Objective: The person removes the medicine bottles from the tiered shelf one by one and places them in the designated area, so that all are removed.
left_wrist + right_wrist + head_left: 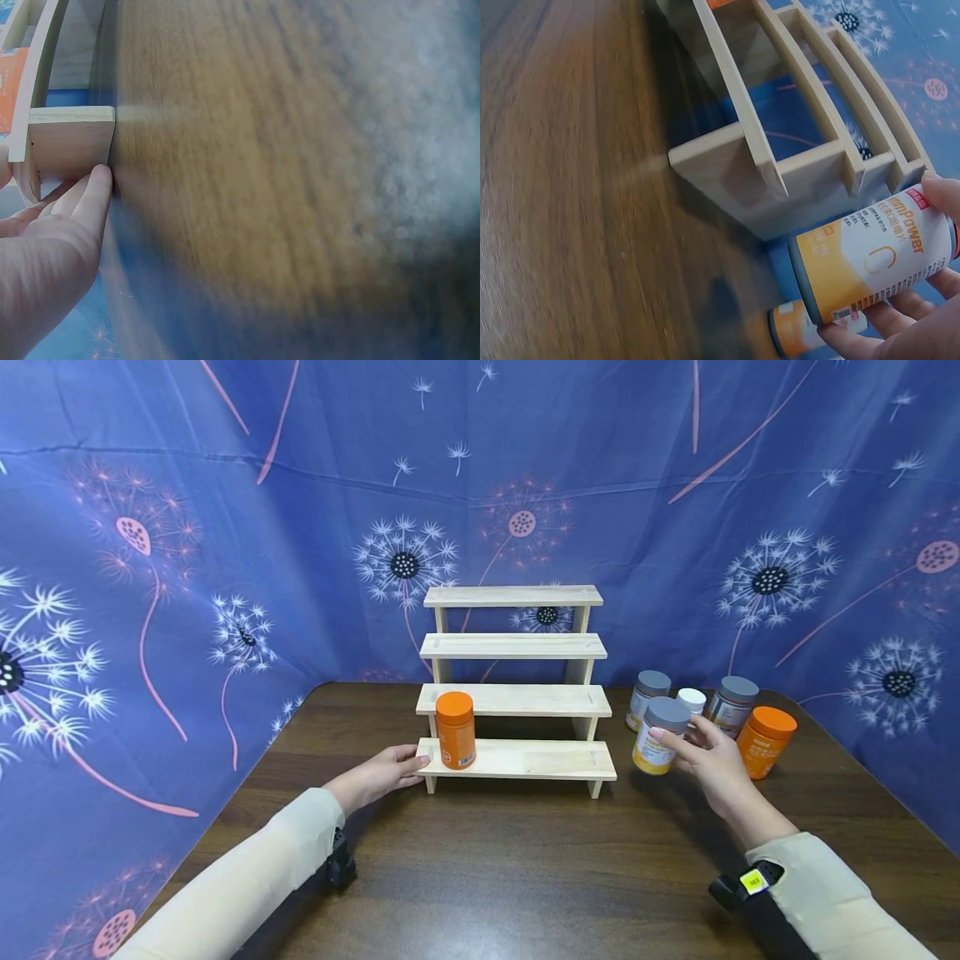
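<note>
A pale wooden four-step display rack (525, 760) stands on the table. At the left end of its lowest step, my left hand (382, 774) holds the board, thumb on top and fingers against the underside and side panel (71, 146). Close by on that step sits an orange jar (455, 731), upright. To the right of the rack, my right hand (708, 764) grips a grey-lidded jar (657, 739) with a white and yellow label. In the right wrist view this jar (877, 255) is between thumb and fingers, apparently off the table.
Behind and beside the right hand stand two more grey-lidded jars (647, 697) (732, 704), a small white-capped bottle (691, 699) and another orange jar (765, 743). A blue dandelion-print cloth (315, 568) hangs behind and along the sides of the brown wooden table (480, 868).
</note>
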A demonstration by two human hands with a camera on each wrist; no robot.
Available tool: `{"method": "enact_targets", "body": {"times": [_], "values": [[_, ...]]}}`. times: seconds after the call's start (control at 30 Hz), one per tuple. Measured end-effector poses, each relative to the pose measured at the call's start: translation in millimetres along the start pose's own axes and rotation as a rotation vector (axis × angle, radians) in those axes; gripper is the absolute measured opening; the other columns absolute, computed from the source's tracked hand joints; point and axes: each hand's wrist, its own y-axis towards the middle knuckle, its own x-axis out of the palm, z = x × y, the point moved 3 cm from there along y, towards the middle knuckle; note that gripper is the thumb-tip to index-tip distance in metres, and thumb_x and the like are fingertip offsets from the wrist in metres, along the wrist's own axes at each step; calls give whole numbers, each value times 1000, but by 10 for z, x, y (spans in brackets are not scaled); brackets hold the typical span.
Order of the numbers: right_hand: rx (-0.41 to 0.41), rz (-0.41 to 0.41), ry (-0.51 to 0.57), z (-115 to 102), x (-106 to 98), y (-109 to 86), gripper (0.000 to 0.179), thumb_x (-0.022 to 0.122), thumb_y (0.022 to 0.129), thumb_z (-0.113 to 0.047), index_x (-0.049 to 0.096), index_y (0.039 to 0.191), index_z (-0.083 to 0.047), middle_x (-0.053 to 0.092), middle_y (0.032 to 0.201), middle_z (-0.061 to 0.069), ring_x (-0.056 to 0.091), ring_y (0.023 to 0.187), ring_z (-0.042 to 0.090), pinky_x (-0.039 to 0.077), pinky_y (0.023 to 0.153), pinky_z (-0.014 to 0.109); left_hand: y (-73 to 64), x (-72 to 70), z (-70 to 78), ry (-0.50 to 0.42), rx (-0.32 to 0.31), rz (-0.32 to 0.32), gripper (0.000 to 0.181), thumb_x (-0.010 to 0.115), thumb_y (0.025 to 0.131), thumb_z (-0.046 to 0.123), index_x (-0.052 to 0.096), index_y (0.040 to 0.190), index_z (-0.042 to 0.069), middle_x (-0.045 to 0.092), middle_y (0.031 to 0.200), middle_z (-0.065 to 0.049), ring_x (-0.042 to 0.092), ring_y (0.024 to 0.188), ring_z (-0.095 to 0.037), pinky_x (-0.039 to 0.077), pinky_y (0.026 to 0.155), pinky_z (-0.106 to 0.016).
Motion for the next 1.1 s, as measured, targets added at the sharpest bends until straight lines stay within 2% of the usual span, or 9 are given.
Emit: {"method": "enact_targets", "body": {"times": [0.07, 0.17, 0.27, 0.37, 0.43, 0.5, 0.63, 0.87, 1.1], "values": [[-2, 7, 2, 22, -42, 17, 78, 65, 91, -41, 27, 153, -13, 52, 127, -11, 49, 98, -9, 54, 78, 11, -1, -4, 1, 0, 3, 1, 52, 44, 104, 15, 28, 144, -13, 47, 138, -30, 54, 120, -25, 38, 114, -46], [18, 14, 0, 53, -97, 49, 81, 64, 91, -43, 23, 155, -14, 49, 140, -1, 49, 105, -4, 52, 78, 10, -7, -11, 1, 2, 3, 3, 52, 44, 104, 15, 28, 145, -13, 46, 139, -31, 53, 122, -26, 38, 114, -46], [65, 27, 7, 96, -151, 78, 85, 63, 91, -47, 18, 156, -17, 29, 158, 13, 45, 122, 12, 50, 77, 7, -11, -13, -4, 0, -4, 9, 51, 44, 104, 14, 28, 145, -12, 46, 139, -31, 53, 122, -26, 38, 114, -46], [107, 50, 16, 146, -212, 98, 86, 63, 90, -48, 17, 156, -19, 17, 161, 17, 34, 137, 25, 49, 78, 7, -8, -10, -14, 2, -4, 7, 52, 44, 104, 14, 28, 145, -13, 47, 138, -31, 54, 121, -26, 39, 113, -46], [121, 72, 12, 178, -248, 107, 86, 63, 90, -49, 17, 156, -21, 15, 161, 16, 29, 141, 29, 51, 89, 15, -6, -10, -18, 0, -8, 10, 51, 45, 104, 14, 29, 145, -12, 48, 137, -30, 54, 120, -25, 39, 113, -45], [128, 97, 6, 208, -278, 120, 86, 62, 90, -50, 17, 156, -21, 14, 161, 16, 24, 144, 32, 48, 105, 31, -7, -14, -21, 2, -7, 9, 51, 45, 104, 15, 29, 145, -11, 48, 137, -29, 54, 121, -26, 39, 113, -45], [131, 160, 4, 271, -329, 154, 88, 63, 89, -53, 17, 156, -20, 12, 161, 16, 17, 146, 38, 25, 118, 58, -12, -25, -19, 6, -15, 7, 51, 44, 104, 16, 29, 146, -10, 47, 139, -28, 52, 125, -28, 38, 113, -45], [164, 212, 33, 378, -424, 206, 90, 63, 88, -53, 15, 156, -20, 9, 162, 14, 11, 148, 36, 16, 120, 57, 12, -10, -13, 4, -10, 1, 51, 44, 104, 16, 28, 145, -11, 48, 138, -28, 54, 121, -25, 39, 113, -45], [207, 236, 53, 440, -472, 235, 92, 61, 88, -55, 11, 157, -20, 9, 162, 12, 15, 148, 33, 19, 120, 56, 22, 11, -4, 11, -21, 17, 50, 42, 105, 13, 27, 145, -13, 47, 138, -30, 54, 120, -24, 40, 112, -45]]}}
